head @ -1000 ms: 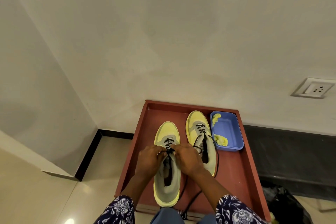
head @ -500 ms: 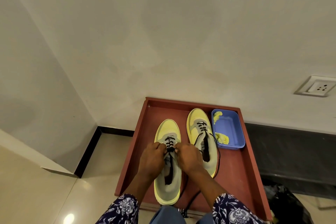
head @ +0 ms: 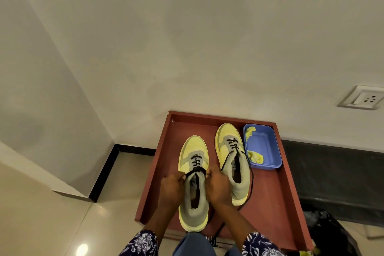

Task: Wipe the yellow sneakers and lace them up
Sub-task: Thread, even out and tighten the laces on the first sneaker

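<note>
Two sneakers sit side by side on my red tray (head: pixel 276 203). On the head view my left hand (head: pixel 173 188) and right hand (head: pixel 218 186) each pinch an end of the black lace (head: pixel 196 169) over the left sneaker (head: pixel 192 212). Right sneaker (head: pixel 228 141) lies beside a blue tub (head: pixel 268 149) holding yellow cloth (head: pixel 255 157).

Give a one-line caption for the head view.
Both hands, left and right, pinch the black lace of the near yellow sneaker on a red tray.
</note>
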